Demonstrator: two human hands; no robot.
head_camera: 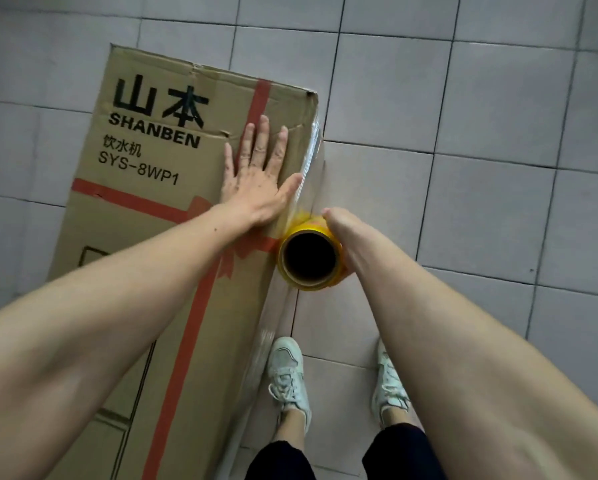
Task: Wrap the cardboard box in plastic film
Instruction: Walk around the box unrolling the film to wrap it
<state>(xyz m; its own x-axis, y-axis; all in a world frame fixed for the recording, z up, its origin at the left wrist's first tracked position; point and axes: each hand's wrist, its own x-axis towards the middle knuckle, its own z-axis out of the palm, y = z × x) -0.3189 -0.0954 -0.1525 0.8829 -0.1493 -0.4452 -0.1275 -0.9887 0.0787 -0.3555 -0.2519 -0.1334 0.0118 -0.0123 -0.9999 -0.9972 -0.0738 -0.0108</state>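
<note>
Cardboard box (145, 202) lies under flat left hand (256, 174); right hand (342, 226) grips film roll (309, 259).

Pale grey square floor tiles (498, 98) beneath me, dark grout lines (439, 133) running between them, soft even light, faint sheen on the glaze

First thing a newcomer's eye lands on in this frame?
The big cardboard box with bold black SHANBEN lettering and red tape fills the left, standing on the tiled floor. The left hand presses flat on its top near the right edge. Beside that edge, the right hand grips a yellow film roll.
</note>
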